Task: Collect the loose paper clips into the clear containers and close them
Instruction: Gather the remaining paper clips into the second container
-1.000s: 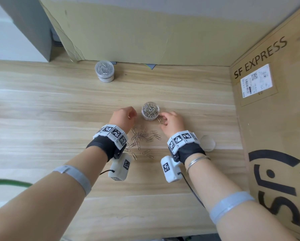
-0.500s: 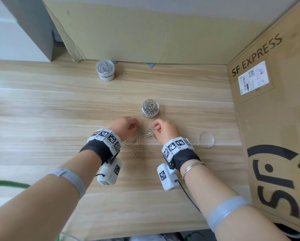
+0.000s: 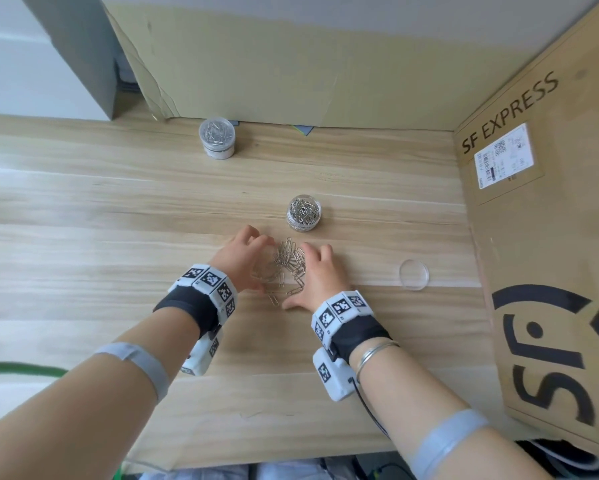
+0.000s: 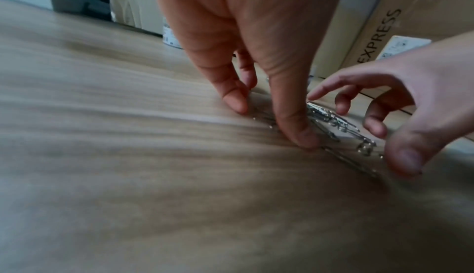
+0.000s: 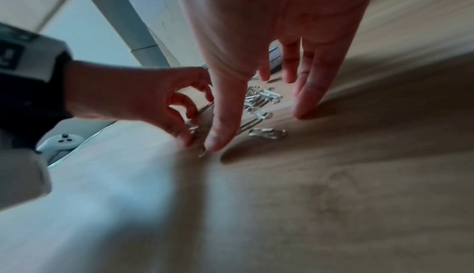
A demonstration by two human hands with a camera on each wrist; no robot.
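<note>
A heap of loose silver paper clips [image 3: 287, 268] lies on the wooden table [image 3: 83, 209], between my two hands. My left hand [image 3: 248, 259] stands on its left side with spread fingers, thumb and fingertips [image 4: 302, 135] touching the wood against the clips [image 4: 330, 119]. My right hand [image 3: 317, 275] flanks the heap on the right, fingers straight, tips [image 5: 305, 111] on the table beside the clips [image 5: 261, 99]. Neither hand holds anything. Just beyond the heap stands an open clear container [image 3: 303, 213] partly filled with clips. Its clear round lid [image 3: 414, 274] lies flat to the right.
A second clear container [image 3: 217, 136], lidded and full of clips, stands at the back left by the cardboard backing [image 3: 291, 64]. A big SF EXPRESS cardboard box [image 3: 547, 237] walls off the right side. The table's near edge [image 3: 256, 460] is below my forearms.
Both hands have come back from beside the open container to the clips. The scattered clips are now drawn into a tighter heap between them.
</note>
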